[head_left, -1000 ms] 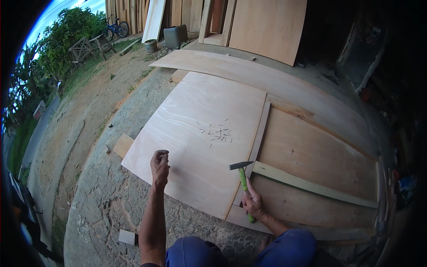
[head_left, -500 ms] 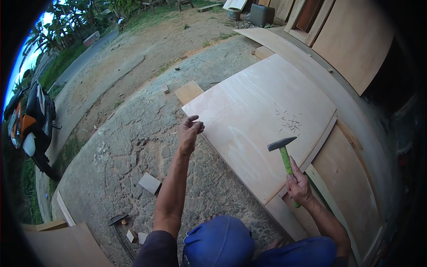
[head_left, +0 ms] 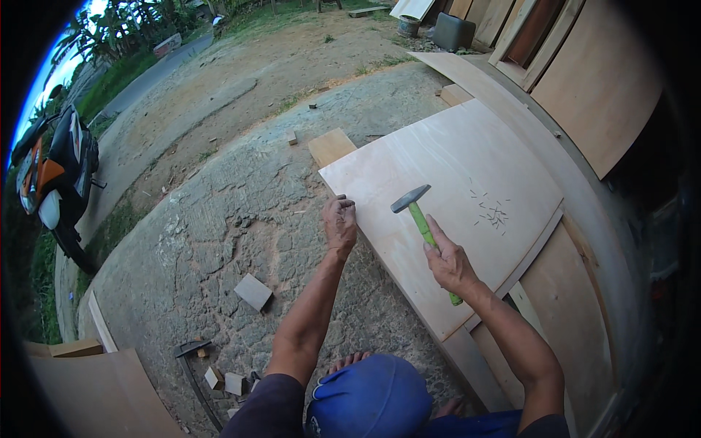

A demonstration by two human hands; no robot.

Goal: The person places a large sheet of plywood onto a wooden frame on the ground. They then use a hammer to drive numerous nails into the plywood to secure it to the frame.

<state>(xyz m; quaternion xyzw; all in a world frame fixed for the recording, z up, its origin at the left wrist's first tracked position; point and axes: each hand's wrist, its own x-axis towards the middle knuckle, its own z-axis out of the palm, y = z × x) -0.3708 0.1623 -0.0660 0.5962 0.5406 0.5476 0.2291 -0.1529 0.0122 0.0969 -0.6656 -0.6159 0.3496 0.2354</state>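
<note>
My right hand [head_left: 451, 269] is wrapped round the green handle of a hammer [head_left: 422, 219]. The dark metal head is raised over a pale plywood sheet [head_left: 431, 157]. At the sheet's left edge, my left hand [head_left: 340, 225] has its fingers drawn together as in a pinch. Whatever they may hold is too small to make out. Several loose nails [head_left: 495, 213] lie scattered on the plywood, right of the hammer head.
Under the sheet's far left corner lies a wood block [head_left: 331, 147]. Another block [head_left: 253, 292] and a bow-like saw-shaped tool [head_left: 196, 379] lie on the rough concrete. A motorbike [head_left: 58, 175] stands at far left. Plywood panels [head_left: 599, 80] lean at the upper right.
My right hand has carried the hammer left across the plywood, toward my left hand. My left hand's fingers have closed in at the sheet's edge. The view has shifted slightly.
</note>
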